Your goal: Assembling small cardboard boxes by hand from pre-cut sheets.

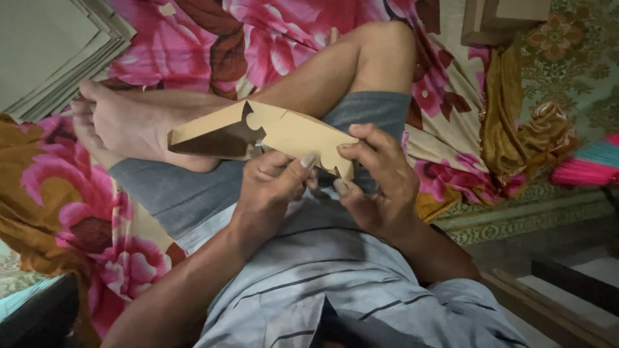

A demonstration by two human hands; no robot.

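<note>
I sit cross-legged on a flowered cloth (pixel 271 32) and hold a tan cardboard box blank (pixel 284 132) over my lap. It is partly folded, with curved cut-outs along its flaps. My left hand (pixel 271 187) grips it from below, thumb pressed on the upper face. My right hand (pixel 377 177) pinches the right end, fingers curled over the notched flap. The box's left end points toward my bare foot (pixel 122 122).
A stack of flat cardboard sheets (pixel 51 45) lies at the upper left. More folded cardboard (pixel 503 19) sits at the top right. A brown cloth (pixel 522 122) and a pink-and-teal bundle (pixel 590 164) lie to the right. A wooden edge (pixel 554 303) runs along the lower right.
</note>
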